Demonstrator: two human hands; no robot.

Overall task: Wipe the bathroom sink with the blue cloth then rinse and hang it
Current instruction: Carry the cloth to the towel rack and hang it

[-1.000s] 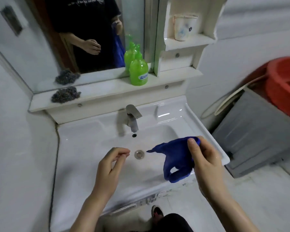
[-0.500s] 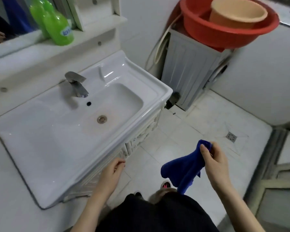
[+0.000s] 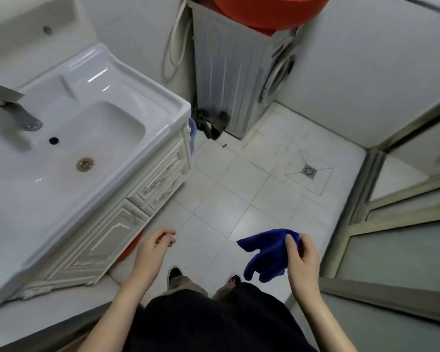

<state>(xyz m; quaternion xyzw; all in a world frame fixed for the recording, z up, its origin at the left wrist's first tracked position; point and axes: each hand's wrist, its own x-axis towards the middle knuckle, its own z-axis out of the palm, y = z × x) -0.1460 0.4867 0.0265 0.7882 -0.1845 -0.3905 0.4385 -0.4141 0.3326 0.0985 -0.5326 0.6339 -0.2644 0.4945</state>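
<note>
Cloth, blue and bunched, hangs from the right hand, pinched at its top between the thumb and curled fingers. It droops left of and below them, over the floor. That forearm reaches forward, palm turned inward. The left hand is also held forward, fingers loosely curled, tips together, holding nothing. The sink lies left of and beyond them.

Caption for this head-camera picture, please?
A blue cloth hangs from the right hand above tiled floor; left hand empty, white sink alongside.
</note>
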